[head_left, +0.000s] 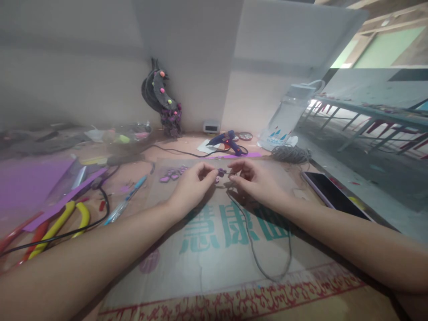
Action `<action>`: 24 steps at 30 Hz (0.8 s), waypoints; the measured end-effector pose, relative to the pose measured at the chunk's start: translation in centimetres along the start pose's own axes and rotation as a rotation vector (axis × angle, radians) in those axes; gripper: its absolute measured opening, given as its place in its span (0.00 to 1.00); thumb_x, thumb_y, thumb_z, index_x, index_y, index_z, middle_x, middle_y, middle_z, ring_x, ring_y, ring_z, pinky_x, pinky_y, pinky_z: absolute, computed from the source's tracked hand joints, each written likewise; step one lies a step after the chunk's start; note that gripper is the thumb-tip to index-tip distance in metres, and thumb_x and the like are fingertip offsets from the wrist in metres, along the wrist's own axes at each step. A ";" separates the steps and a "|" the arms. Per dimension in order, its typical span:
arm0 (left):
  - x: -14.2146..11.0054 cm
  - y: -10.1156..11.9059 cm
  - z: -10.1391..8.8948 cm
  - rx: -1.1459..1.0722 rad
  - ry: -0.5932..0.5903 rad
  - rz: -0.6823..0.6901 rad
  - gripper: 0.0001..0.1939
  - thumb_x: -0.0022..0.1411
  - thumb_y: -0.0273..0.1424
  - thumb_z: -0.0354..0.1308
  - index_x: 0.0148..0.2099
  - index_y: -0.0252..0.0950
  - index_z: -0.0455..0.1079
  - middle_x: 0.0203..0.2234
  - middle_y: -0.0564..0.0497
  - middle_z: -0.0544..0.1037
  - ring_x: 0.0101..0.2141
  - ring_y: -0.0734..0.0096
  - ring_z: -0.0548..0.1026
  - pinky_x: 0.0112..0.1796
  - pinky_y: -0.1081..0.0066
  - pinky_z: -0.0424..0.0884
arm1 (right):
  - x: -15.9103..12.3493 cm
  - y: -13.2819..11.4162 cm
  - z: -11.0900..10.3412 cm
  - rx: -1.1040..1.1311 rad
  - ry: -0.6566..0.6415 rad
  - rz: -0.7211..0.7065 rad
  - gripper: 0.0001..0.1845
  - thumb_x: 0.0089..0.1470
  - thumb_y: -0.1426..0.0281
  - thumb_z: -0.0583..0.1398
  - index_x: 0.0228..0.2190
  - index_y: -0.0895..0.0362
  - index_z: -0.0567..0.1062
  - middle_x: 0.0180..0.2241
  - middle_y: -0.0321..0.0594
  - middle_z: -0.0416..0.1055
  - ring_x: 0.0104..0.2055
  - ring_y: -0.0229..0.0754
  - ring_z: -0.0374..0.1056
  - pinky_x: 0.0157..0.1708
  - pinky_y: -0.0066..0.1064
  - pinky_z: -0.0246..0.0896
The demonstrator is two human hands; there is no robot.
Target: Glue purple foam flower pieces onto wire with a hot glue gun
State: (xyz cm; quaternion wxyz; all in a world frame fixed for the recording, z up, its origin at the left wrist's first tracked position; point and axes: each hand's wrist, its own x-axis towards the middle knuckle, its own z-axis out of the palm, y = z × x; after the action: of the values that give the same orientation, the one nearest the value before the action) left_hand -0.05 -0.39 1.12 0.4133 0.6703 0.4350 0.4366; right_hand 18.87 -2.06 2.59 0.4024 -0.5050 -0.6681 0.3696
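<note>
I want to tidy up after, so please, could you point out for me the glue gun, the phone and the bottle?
Glue gun [228, 137]: head view, on its body.
Phone [337, 195]: head view, on its screen.
Bottle [284, 117]: head view, on its side.

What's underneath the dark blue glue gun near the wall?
Under the nozzle end of the dark blue glue gun, part of a white sheet of paper shows. Whatever lies directly beneath its body is covered, so I can't tell.

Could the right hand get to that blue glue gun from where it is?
Probably yes: the glue gun lies just beyond, with nothing tall between, though the right hand now holds grey cord.
</note>
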 end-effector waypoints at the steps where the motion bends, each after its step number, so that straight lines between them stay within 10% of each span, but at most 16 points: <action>1: 0.0 0.0 0.0 -0.002 0.003 0.001 0.10 0.62 0.37 0.55 0.35 0.35 0.69 0.24 0.53 0.75 0.26 0.71 0.71 0.30 0.72 0.65 | 0.0 -0.1 0.0 0.064 -0.033 0.051 0.17 0.52 0.69 0.62 0.44 0.54 0.67 0.38 0.37 0.71 0.18 0.28 0.60 0.15 0.24 0.58; 8: 0.0 -0.1 0.1 -0.043 0.017 0.006 0.09 0.61 0.37 0.56 0.37 0.35 0.69 0.25 0.53 0.75 0.27 0.72 0.72 0.30 0.73 0.66 | -0.1 0.3 0.5 0.545 -0.231 0.293 0.24 0.51 0.68 0.64 0.48 0.54 0.61 0.28 0.34 0.72 0.19 0.31 0.63 0.19 0.24 0.63; 16: 0.1 -0.5 0.0 -0.062 0.030 0.025 0.10 0.61 0.37 0.56 0.38 0.35 0.69 0.28 0.51 0.77 0.27 0.72 0.73 0.31 0.72 0.66 | -0.3 0.3 0.0 -0.034 0.000 -0.044 0.14 0.55 0.65 0.60 0.43 0.53 0.65 0.19 0.24 0.56 0.19 0.33 0.57 0.18 0.25 0.53; 24: 0.1 -0.4 0.1 -0.076 0.025 0.019 0.09 0.61 0.37 0.56 0.37 0.35 0.69 0.29 0.51 0.77 0.28 0.72 0.73 0.31 0.72 0.66 | -0.5 0.3 0.2 -0.318 0.093 -0.168 0.07 0.57 0.65 0.58 0.34 0.55 0.72 0.24 0.34 0.66 0.26 0.38 0.62 0.27 0.30 0.56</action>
State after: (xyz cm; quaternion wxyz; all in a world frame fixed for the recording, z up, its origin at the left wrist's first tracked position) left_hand -0.05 -0.18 0.77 0.4290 0.6527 0.4169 0.4650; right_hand 18.91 -2.50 2.12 0.3774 -0.5212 -0.7387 0.2006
